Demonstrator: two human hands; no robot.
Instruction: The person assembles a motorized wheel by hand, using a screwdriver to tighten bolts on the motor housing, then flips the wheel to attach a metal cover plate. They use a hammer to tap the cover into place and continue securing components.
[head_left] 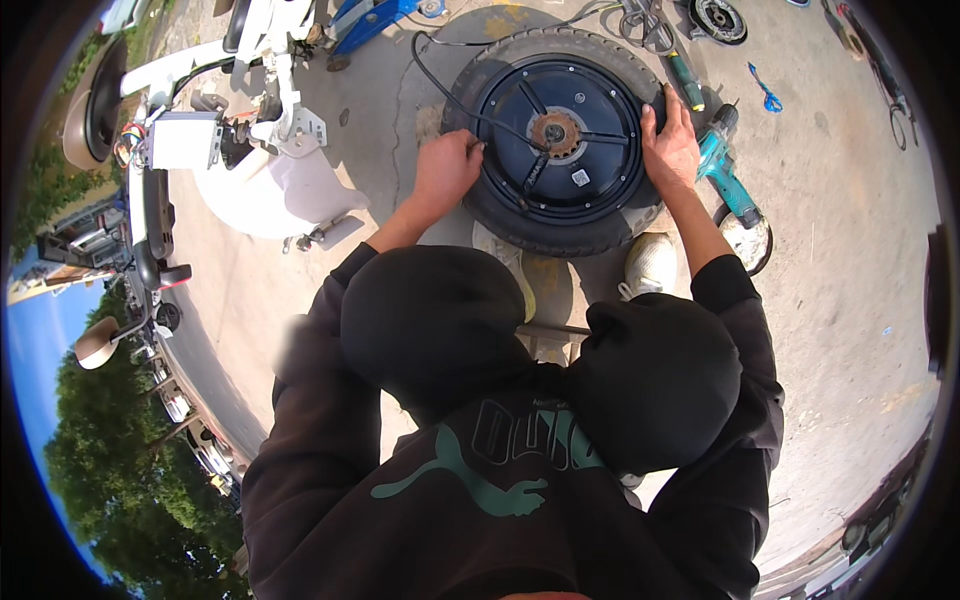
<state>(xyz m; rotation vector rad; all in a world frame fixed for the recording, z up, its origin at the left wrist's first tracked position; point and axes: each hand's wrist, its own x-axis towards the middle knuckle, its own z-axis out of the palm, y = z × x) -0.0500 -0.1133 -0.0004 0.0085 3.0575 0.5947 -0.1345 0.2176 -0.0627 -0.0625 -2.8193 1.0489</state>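
A hub motor wheel (612, 140) with a black tyre (560, 243) lies flat on the concrete in front of my feet. A rusty toothed ring surrounds its axle (555, 133), and a black cable (437, 80) runs from the middle over the left rim. At the wheel's left edge my left hand (447, 168) is closed, its fingertips pinched together by the rim; what is in them is too small to make out. My right hand (671, 146) lies along the right side of the tyre, fingers stretched out and holding nothing.
Right of the wheel lie a teal cordless drill (728, 175), a green-handled screwdriver (687, 80) and blue scissors (765, 88). A round metal part (718, 18) sits at the far right. The partly dismantled white scooter (185, 138) stands left, beside a blue jack (365, 25).
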